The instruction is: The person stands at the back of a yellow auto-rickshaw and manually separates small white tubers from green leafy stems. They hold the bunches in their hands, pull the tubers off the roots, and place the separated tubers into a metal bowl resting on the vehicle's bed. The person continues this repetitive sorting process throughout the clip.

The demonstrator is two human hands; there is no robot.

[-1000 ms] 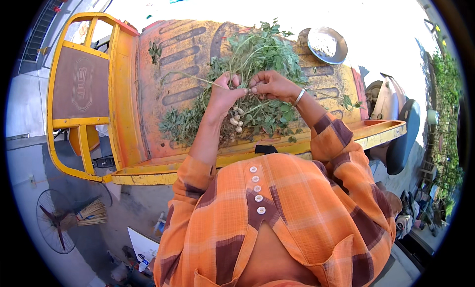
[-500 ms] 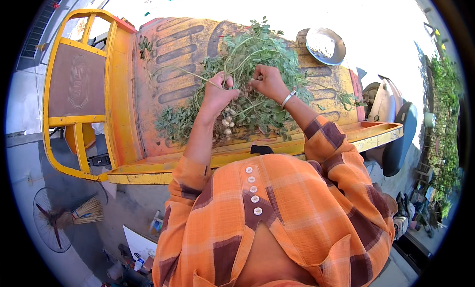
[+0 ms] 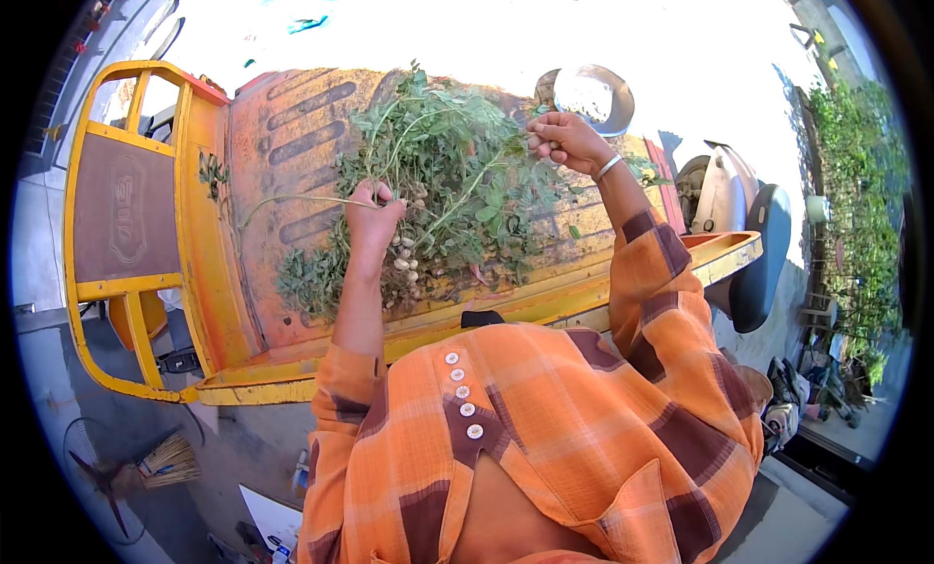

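A heap of green peanut plants (image 3: 438, 141) lies on the yellow cargo bed (image 3: 306, 146). My left hand (image 3: 373, 219) is closed round peanut stems at the heap's near left side, and a long bare stem runs out leftward from it. Below its fingers hangs a cluster of pale peanuts (image 3: 404, 258), roots among them. My right hand (image 3: 569, 144) is raised at the heap's right side, fingers pinched on what look like small peanuts, partly hidden by the fingers. Just beyond it stands a round metal bowl (image 3: 623, 105) with some pale contents.
A yellow rail frame with a brown panel (image 3: 126, 199) closes the bed's left end. Along the near side runs a yellow edge (image 3: 292, 377), close to my body. A dark seat (image 3: 769, 258) is at the right. A straw broom (image 3: 170, 462) and a fan (image 3: 102, 476) stand lower left.
My right hand has moved away from the plants, rightward toward the bowl. My left hand keeps its hold on the stems. The whole view has shifted a little.
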